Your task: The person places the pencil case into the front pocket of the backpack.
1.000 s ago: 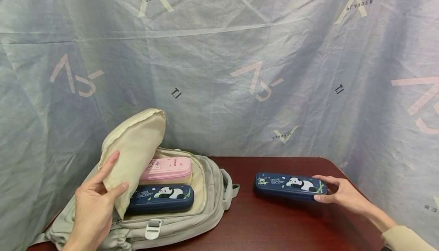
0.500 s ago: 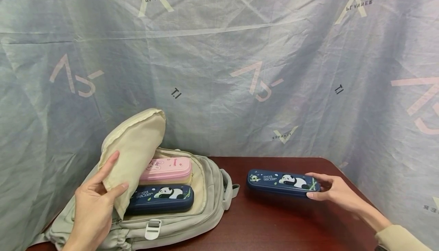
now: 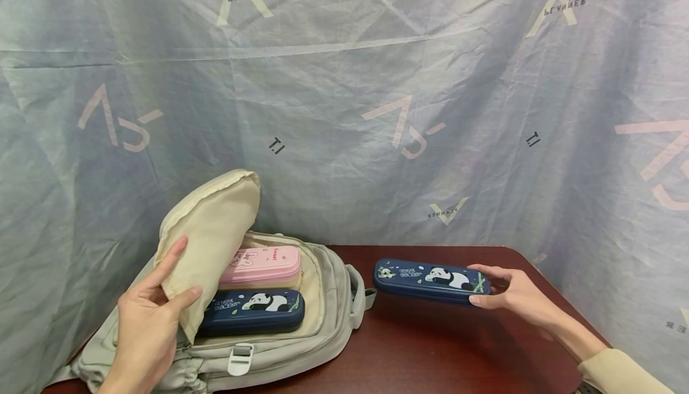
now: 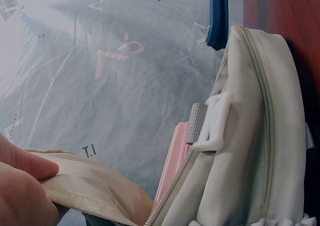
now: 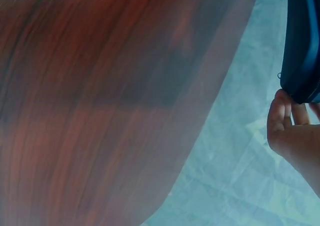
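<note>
A pale grey-green backpack [image 3: 280, 361] lies on the table at left, its cream front flap [image 3: 215, 226] lifted. My left hand [image 3: 148, 316] pinches the flap's edge between thumb and fingers. Inside the compartment a pink pencil case [image 3: 264, 264] with a rabbit print rests behind a navy panda pencil case [image 3: 264, 310]; the flap hides their left ends. My right hand [image 3: 511, 292] grips a second navy panda pencil case [image 3: 430, 280] by its right end, held above the table right of the backpack. In the right wrist view this case's end [image 5: 302, 61] sits in the fingertips.
The dark red table [image 3: 430, 352] extends right of the backpack. A grey cloth curtain [image 3: 344, 83] with printed letters hangs behind and at both sides. A strap loop [image 3: 355, 298] sticks out from the backpack's right end, and a white buckle [image 3: 240, 359] sits on its front.
My right hand has carried its navy pencil case to the left and slightly upward in the view, closer to the backpack. The left hand and the flap have stayed in place.
</note>
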`<action>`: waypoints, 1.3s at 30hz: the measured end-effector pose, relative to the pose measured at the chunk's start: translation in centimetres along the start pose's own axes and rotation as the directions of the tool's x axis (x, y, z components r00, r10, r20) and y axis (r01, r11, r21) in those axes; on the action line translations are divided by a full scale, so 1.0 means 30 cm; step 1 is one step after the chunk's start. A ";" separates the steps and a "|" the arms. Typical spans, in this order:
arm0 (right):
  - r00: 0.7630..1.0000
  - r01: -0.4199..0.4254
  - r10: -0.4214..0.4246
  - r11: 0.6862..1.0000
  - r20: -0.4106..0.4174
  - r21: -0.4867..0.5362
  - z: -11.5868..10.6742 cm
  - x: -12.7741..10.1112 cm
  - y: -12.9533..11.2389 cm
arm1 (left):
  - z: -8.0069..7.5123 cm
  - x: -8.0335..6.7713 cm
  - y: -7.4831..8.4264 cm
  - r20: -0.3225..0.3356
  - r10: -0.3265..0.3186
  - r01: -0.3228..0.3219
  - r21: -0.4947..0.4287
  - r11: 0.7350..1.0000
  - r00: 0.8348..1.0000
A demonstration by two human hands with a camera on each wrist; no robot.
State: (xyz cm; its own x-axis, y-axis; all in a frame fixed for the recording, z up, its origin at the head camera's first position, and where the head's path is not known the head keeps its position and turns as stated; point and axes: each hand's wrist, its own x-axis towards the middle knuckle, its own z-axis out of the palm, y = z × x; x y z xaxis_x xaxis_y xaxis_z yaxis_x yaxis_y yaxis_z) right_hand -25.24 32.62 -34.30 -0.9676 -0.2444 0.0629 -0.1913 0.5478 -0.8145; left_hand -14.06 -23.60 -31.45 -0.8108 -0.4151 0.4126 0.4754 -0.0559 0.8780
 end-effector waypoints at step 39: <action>0.978 0.118 -0.152 0.968 0.141 0.222 0.239 0.078 -0.253 | 0.002 -0.001 0.002 0.000 0.012 -0.012 -0.001 1.000 1.000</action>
State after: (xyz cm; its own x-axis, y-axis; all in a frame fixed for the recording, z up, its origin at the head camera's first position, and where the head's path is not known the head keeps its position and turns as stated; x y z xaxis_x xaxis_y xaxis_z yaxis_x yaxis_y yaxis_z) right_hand -24.87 22.15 -32.12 -0.8944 -0.4351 0.1037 -0.2629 0.3237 -0.9089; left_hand -14.03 -23.56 -31.40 -0.8053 -0.4157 0.4227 0.4852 -0.0523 0.8728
